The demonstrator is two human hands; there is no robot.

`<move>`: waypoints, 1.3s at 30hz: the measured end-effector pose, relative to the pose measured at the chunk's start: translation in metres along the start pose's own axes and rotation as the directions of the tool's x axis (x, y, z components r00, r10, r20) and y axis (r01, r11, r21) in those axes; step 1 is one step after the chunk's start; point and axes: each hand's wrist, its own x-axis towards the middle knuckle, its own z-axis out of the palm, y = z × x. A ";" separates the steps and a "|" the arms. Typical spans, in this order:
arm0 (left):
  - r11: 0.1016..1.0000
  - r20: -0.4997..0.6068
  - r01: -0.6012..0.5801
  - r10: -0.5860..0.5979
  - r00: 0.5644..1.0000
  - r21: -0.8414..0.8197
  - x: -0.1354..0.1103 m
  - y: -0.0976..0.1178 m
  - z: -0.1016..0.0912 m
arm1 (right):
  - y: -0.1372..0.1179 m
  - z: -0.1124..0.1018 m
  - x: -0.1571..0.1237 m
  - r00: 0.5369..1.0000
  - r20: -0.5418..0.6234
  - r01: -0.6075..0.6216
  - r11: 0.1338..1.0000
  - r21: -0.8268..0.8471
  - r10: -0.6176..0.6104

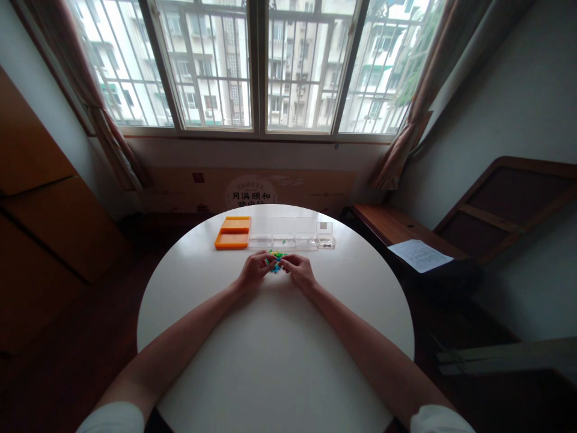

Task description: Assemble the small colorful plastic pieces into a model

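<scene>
Both hands at the colored pieces, near side of the clear box (261, 231).
The left hand (255, 266) and right hand (298, 268) have fingers curled in around the small colored pieces (275, 269); whether either pinches one cannot be told. The pieces lie just before the clear box, the orange tray (233, 240) at its left end. Caution: a finger's sideways knock could scatter loose pieces across the glossy table (270, 337).

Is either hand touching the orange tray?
No, the left hand and right hand are at the coloured pieces, nearer the camera than the orange tray.
</scene>
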 end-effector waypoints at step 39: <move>1.000 0.048 -0.001 0.002 0.999 -0.005 -0.001 -0.001 -0.001 | 0.004 0.000 -0.001 0.999 0.031 0.034 0.995 -0.091 -0.031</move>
